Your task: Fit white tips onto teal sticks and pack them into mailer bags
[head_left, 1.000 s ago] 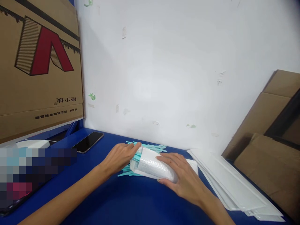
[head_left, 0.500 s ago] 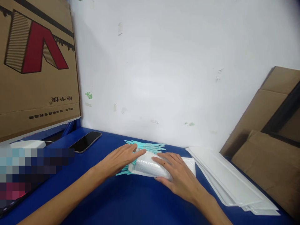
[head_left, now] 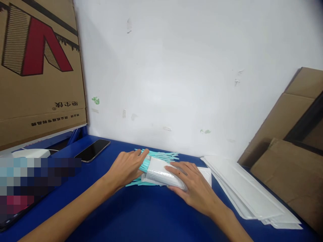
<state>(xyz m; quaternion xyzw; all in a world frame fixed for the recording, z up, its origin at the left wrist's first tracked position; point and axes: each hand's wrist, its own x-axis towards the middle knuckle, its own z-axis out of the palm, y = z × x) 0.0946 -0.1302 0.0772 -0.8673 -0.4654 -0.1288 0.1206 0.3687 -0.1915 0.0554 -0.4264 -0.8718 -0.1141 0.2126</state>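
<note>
A white padded mailer [head_left: 161, 171] with a shiny, bulging surface lies in front of me on the blue table. Thin turquoise sticks [head_left: 144, 165] stick out of its left end. My left hand [head_left: 129, 167] is closed around these sticks, its fingertips partly hidden behind them. More loose turquoise sticks [head_left: 165, 156] lie behind the mailer, and some show beneath it. The right part of the mailer is gripped by my right hand [head_left: 190, 183], thumb on the near side and fingers over the top.
Several flat white mailers [head_left: 249, 188] are stacked at the right. A phone [head_left: 94, 150] lies at the left, near a white object [head_left: 32, 153] and a pixelated area. A large printed cardboard box [head_left: 42, 94] stands on the left, with brown cardboard [head_left: 290, 181] on the right.
My left hand has gone from lying stretched over the mailer's left end to closing around the turquoise sticks there. My right hand keeps its hold on the mailer.
</note>
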